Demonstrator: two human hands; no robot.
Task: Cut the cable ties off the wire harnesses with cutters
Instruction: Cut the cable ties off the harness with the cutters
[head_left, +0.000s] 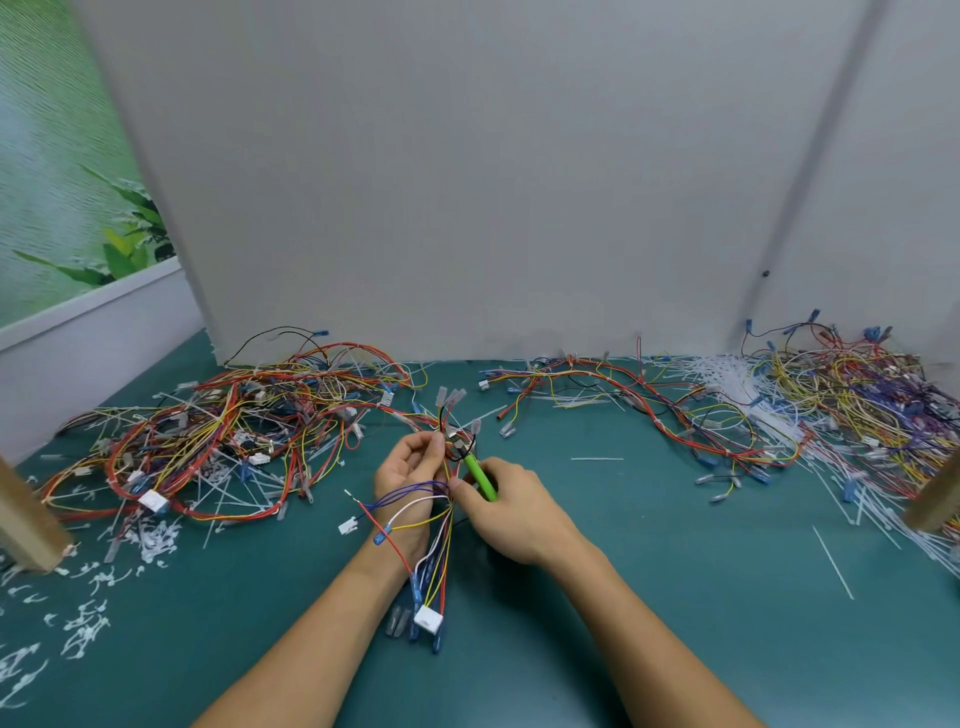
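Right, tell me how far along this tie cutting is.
Done: snipped tie scraps litter the mat at left. In hand: the left hand grips one harness, the right hand holds green cutters at it. Left: tangled piles on both sides; which awaits cutting I cannot tell.

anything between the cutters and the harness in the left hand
Nothing visible. The cutters in the right hand have their tip at the harness the left hand grips; the tie itself is too small to see.

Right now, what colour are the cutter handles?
Bright green cutter handles, held in the right hand; head view shows it best.
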